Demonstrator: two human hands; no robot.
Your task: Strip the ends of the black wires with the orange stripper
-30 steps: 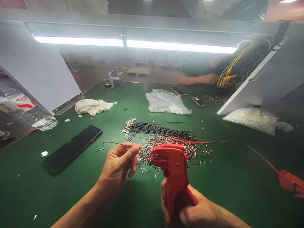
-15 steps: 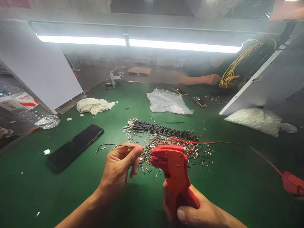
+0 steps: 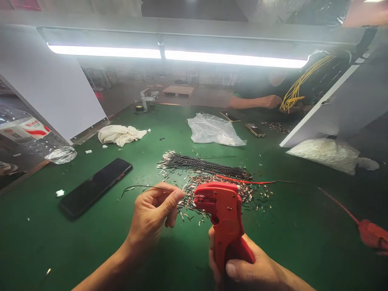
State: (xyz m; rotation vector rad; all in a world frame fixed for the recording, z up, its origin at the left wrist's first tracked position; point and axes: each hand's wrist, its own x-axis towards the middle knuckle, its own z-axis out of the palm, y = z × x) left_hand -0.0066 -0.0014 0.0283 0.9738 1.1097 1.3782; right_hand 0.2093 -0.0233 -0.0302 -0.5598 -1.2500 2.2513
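Note:
My left hand (image 3: 157, 210) pinches a thin black wire (image 3: 142, 186) between thumb and fingertips. The wire's tail curves out to the left and ends in a small metal tip, while its other end runs level into the jaws of a red wire stripper (image 3: 226, 210). Wrapped around the stripper's handle is my right hand (image 3: 253, 266), its thumb across the near side. Behind the tool lies a pile of short wire scraps (image 3: 194, 182), partly covered by it. A bundle of black wires (image 3: 203, 165) rests just beyond, with metal tips at its left end.
On the green table (image 3: 100, 246) lie a black phone (image 3: 97, 188), a crumpled cloth (image 3: 121, 135) and a clear plastic bag (image 3: 214, 129). A red cord (image 3: 248, 181) crosses to the right. A filled bag (image 3: 327, 153) sits by the right panel. Across the table, another person's arm (image 3: 257, 102) reaches near yellow wires (image 3: 295, 93).
The wire stripper has shifted slightly to the right and its head has levelled. The wire now runs straighter into its jaws. My left hand has barely moved.

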